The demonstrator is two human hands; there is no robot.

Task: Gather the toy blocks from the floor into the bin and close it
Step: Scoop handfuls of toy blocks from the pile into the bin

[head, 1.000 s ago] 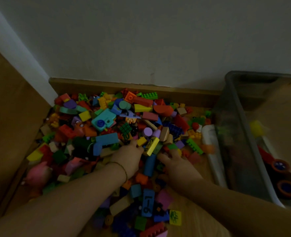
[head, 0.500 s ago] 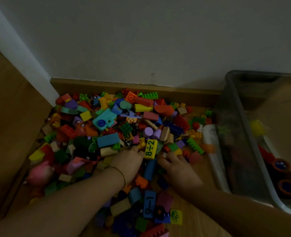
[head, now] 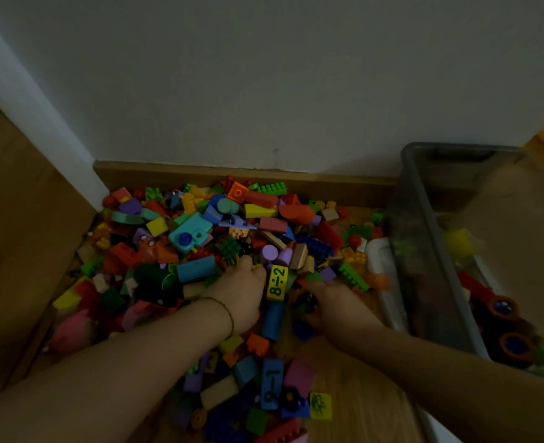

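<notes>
Wooden floor (head: 360, 410) in a dim corner carries a heap of coloured toy blocks (head: 200, 238), with the clear bin (head: 438, 238) standing open just right of it, a few toys inside. The left hand (head: 238, 292) digs into the heap beside a yellow block (head: 277, 282), fingers curled down out of sight, so any grip cannot be told. The right hand (head: 331, 298) lies right of that block, fingers stretched flat over the blocks.

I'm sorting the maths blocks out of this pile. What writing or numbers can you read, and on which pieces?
"8÷2": on the yellow block beside the left hand.
"9-1": on the blue block nearer the camera.
Green mark on the yellow tile: too blurred to read.
Nothing else is legible.
</notes>
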